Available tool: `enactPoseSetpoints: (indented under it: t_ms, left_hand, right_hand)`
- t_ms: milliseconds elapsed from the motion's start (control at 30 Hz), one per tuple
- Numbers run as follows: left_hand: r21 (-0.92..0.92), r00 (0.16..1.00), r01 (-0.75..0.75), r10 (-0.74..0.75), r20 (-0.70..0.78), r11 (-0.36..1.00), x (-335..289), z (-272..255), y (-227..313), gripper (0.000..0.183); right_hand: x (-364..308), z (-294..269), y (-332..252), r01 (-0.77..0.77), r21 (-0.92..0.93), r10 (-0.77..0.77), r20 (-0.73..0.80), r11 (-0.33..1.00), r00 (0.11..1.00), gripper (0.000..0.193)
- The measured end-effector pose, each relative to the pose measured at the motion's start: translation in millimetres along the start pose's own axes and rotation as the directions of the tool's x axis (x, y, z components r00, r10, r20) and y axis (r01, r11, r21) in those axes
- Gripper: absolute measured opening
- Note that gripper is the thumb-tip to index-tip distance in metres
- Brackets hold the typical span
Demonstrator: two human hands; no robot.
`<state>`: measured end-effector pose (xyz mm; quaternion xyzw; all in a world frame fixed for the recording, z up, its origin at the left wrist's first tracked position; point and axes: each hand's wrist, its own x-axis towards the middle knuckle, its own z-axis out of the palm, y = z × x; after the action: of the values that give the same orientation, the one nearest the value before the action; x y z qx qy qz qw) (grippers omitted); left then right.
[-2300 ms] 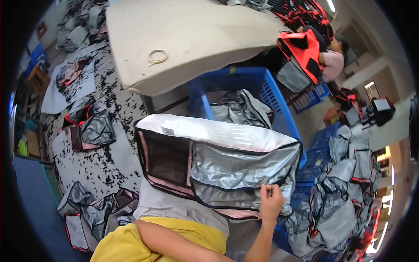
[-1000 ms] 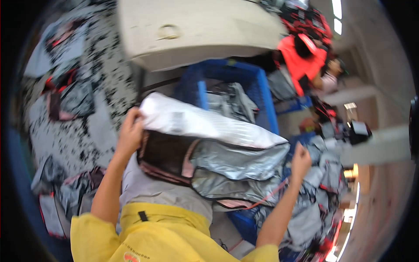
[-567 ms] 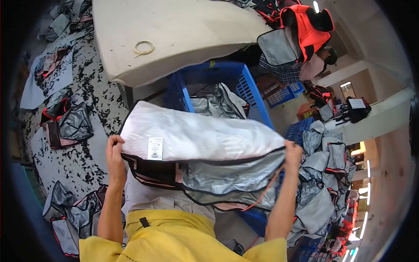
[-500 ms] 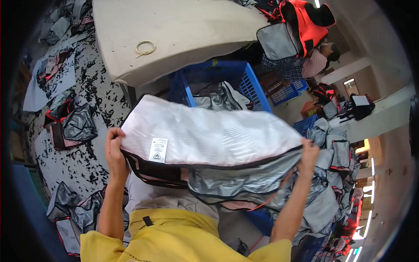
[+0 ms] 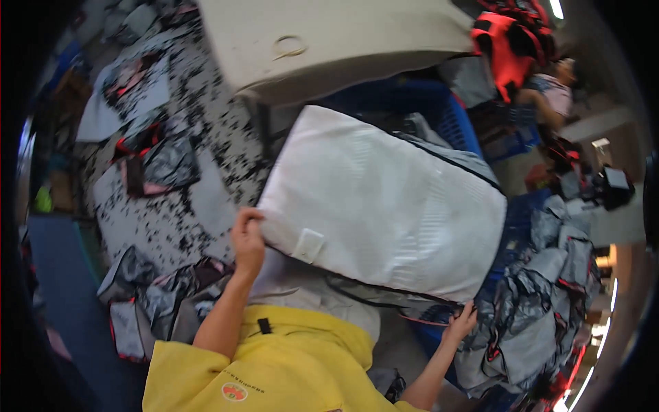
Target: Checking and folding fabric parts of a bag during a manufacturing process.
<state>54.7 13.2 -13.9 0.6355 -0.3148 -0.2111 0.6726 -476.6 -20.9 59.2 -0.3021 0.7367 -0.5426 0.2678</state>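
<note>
A large silvery-white insulated bag with black-bound edges is stretched out in front of me, tilted down to the right. Its broad face is turned up, with a small white label near the lower left edge. My left hand is closed in a pinch on the bag's left corner. At the lower right corner, my right hand grips the bound edge. Grey lining and a dark strap peek out under the near edge; the rest of the underside is hidden.
Behind the bag stands a blue crate with grey pieces inside. A cream padded surface bears a thin ring. Grey bags are heaped at right; black scraps litter the left floor. Another person is at the far right.
The bag has been spread wider and tilted, its right end lowered, so its pale face shows more fully. My right hand has moved down; the whole view has swung left.
</note>
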Motion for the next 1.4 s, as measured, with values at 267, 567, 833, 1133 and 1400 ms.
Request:
enactPoseSetpoints:
  t_ms: [267,567,833,1133,1400]
  left_hand:
    - [-0.089,0.964,0.267,-0.263,0.048,0.960,-6,-18,-17,0.019]
    - [0.093,0.997,0.027,-0.034,0.068,0.995,-16,-27,-28,0.022]
    - [0.133,0.994,0.080,-0.090,0.069,0.988,-12,-30,-21,0.024]
    - [0.694,0.994,-0.061,0.105,-0.021,0.717,-7,-21,13,0.028]
    - [-0.022,0.788,0.569,-0.538,0.298,0.822,-18,12,19,0.035]
  right_hand:
    - [76,-7,-69,0.224,-0.391,-0.102,0.308,0.892,0.946,0.032]
    - [-38,173,-155,0.716,-0.186,-0.255,0.850,0.673,0.461,0.020]
    - [-186,337,-118,0.877,0.245,0.172,0.925,0.414,-0.340,0.064]
    - [-153,392,-90,0.530,-0.215,0.457,0.803,0.820,-0.382,0.027]
    - [-150,392,-69,0.369,-0.252,0.375,0.872,0.895,-0.313,0.027]
